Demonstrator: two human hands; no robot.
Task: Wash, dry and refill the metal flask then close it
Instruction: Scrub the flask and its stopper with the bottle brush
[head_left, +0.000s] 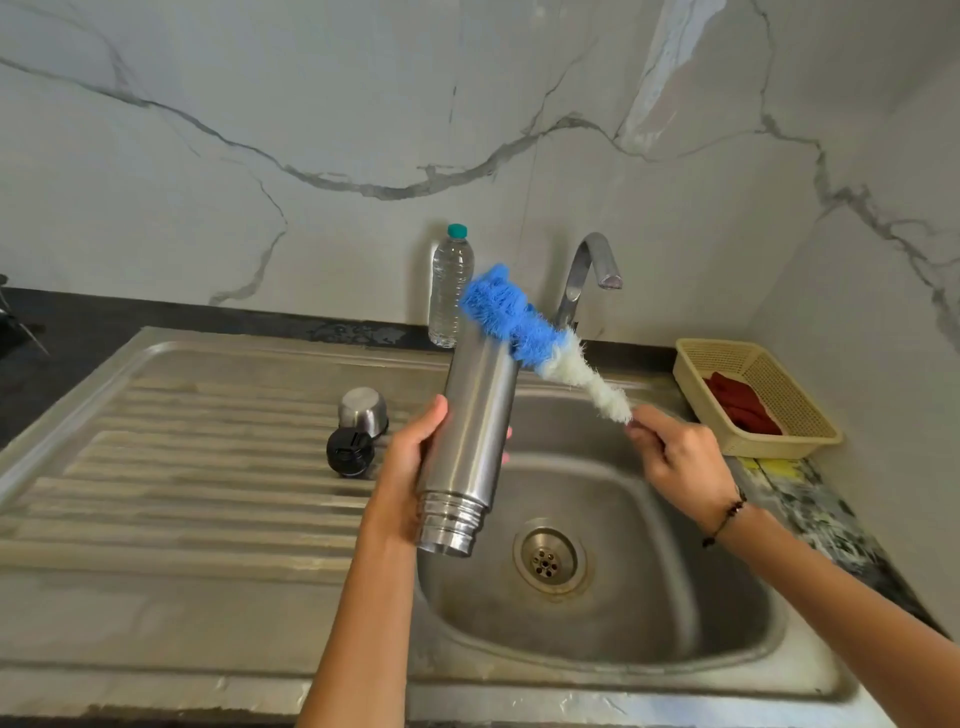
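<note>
Two hands work above the sink (717, 670): left hand (410, 467) wraps the metal flask (470, 447), right hand (675, 462) pinches a bottle brush (524, 332). Risk: wet steel could slip.

The setting is a home kitchen. A stainless steel sink (597, 639) with a central drain (545, 558) is set into a dark counter (78, 322), with a ribbed drainboard (182, 467) on its left side. A curved tap (584, 275) stands behind the basin. The wall (311, 130) is clad in white marble-look panels with grey veins. A plastic water bottle (449, 286) stands at the wall, and a small yellow basket (779, 379) holding a red cloth (740, 405) sits in the corner.
</note>
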